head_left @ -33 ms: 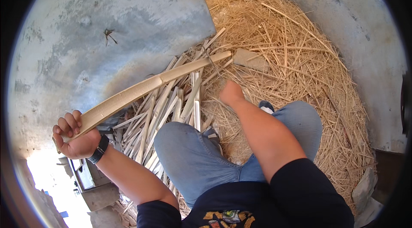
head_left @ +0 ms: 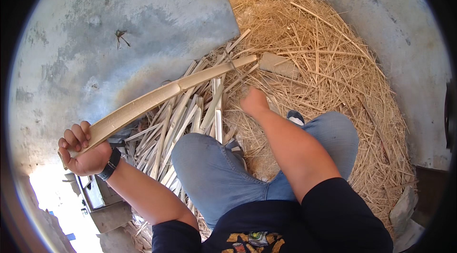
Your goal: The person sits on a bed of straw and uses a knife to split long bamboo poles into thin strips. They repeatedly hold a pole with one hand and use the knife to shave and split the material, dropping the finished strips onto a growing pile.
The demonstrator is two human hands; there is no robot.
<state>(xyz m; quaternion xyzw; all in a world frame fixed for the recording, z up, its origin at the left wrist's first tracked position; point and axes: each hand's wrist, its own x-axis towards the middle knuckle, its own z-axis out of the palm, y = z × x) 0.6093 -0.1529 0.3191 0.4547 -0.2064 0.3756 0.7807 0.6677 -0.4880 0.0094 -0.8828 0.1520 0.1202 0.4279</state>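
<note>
My left hand (head_left: 85, 150) is closed around the near end of a long split bamboo piece (head_left: 147, 103), hollow side up, with a node partway along it. The strip slants up and away to the right, its far tip near a flat brick-like block (head_left: 279, 65). My right hand (head_left: 254, 102) is closed in a fist on a tool whose handle is hidden by the fingers. From that fist a thin dark blade (head_left: 233, 65) points up and left, crossing the bamboo close to its far end.
Under the strip lies a heap of pale split bamboo pieces (head_left: 183, 115). Shavings and slivers (head_left: 323, 76) cover the floor at right and far. A grey wall (head_left: 143, 10) rises at left, another wall (head_left: 395, 24) at right. A stone (head_left: 403, 205) sits lower right.
My right hand has shifted slightly up and left with the blade. The left hand and the bamboo have barely moved.
</note>
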